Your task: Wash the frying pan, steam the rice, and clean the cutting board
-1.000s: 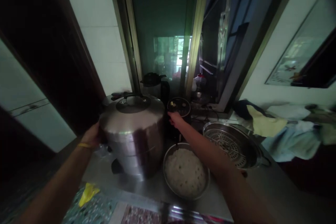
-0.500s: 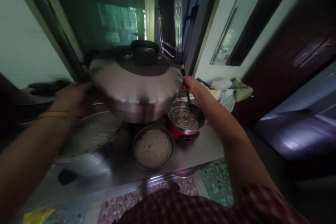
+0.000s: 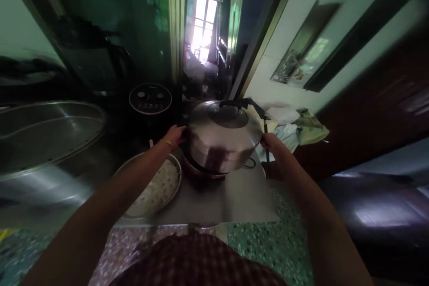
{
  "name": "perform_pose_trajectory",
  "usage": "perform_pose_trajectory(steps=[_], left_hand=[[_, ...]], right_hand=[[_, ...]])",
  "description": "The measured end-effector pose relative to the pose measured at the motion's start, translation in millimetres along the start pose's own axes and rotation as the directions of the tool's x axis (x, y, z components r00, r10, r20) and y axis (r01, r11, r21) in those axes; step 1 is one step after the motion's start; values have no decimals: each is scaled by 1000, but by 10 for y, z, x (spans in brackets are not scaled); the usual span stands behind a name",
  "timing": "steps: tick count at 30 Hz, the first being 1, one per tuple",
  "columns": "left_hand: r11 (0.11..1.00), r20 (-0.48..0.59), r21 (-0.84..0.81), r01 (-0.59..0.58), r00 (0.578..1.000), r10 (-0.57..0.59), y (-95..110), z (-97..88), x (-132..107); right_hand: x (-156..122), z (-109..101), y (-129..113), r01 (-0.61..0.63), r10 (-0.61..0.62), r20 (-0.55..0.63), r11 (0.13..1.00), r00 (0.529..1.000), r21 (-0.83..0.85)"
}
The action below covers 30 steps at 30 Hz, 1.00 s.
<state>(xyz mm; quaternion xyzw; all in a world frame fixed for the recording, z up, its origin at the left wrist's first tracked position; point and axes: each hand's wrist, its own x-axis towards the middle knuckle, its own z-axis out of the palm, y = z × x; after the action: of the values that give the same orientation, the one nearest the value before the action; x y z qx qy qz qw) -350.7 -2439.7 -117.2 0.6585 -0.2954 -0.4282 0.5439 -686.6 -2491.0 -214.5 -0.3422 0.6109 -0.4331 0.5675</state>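
A wide lidded steel pot [image 3: 223, 145], with a dark round panel and black handle on its domed lid, is held between my two hands. My left hand [image 3: 176, 136], a yellow band at its wrist, is closed at the pot's left side. On the opposite side my right hand [image 3: 269, 140] grips it too; the exact hold of the fingers is hidden. Under the pot is a dark pan [image 3: 201, 170] on the red cooker, largely covered by it. Whether pot and pan touch, I cannot tell. My left forearm passes over a round pan of pale, spotted food [image 3: 164, 183].
A large steel pot [image 3: 60, 174] stands on the left, near a round black control panel [image 3: 150, 98]. Cloths or bags [image 3: 301, 127] lie behind my right hand, where a black-handled utensil [image 3: 266, 127] stands. The steel counter's front edge [image 3: 241, 222] borders the speckled floor.
Both hands have carried the lidded pot right and down, from above the counter to over the pan on the red cooker. The view has shifted too.
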Motion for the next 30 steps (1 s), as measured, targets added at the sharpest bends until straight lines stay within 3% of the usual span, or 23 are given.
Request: perform_pose_trajectory(steps=[6, 14, 17, 19, 21, 22, 24, 26, 28, 30], left_hand=[[1000, -127, -6, 6, 992, -6, -230, -170, 5], [997, -94, 51, -65, 993, 70, -221, -163, -131], [998, -77, 45, -46, 996, 49, -211, -176, -165], [997, -77, 72, -23, 997, 29, -194, -241, -195], [987, -119, 151, -55, 990, 73, -162, -360, -230], [976, -136, 195, -92, 984, 120, -139, -437, -251], [950, -132, 264, -167, 969, 207, -74, -621, -312], [918, -102, 328, -225, 957, 271, 5, -855, -425], [856, -84, 448, -257, 942, 326, 69, -1167, -604], [789, -76, 565, -242, 937, 342, 77, -1581, -844]], right_hand=[[356, 213, 250, 12, -5, 105, 998, 994, -66], [447, 260, 408, 113, -83, 168, 978, 982, -177], [451, 185, 347, 174, -144, 143, 956, 979, -235], [380, 137, 185, 267, -253, 86, 917, 964, -297], [219, 149, -73, 441, -465, 47, 797, 884, -413], [112, 190, -224, 541, -586, 69, 688, 807, -484], [-115, 333, -523, 709, -744, 209, 453, 635, -540], [-302, 507, -753, 801, -767, 405, 227, 498, -554], [-404, 653, -874, 810, -711, 546, 56, 443, -584], [-418, 753, -914, 769, -660, 592, -34, 462, -638]])
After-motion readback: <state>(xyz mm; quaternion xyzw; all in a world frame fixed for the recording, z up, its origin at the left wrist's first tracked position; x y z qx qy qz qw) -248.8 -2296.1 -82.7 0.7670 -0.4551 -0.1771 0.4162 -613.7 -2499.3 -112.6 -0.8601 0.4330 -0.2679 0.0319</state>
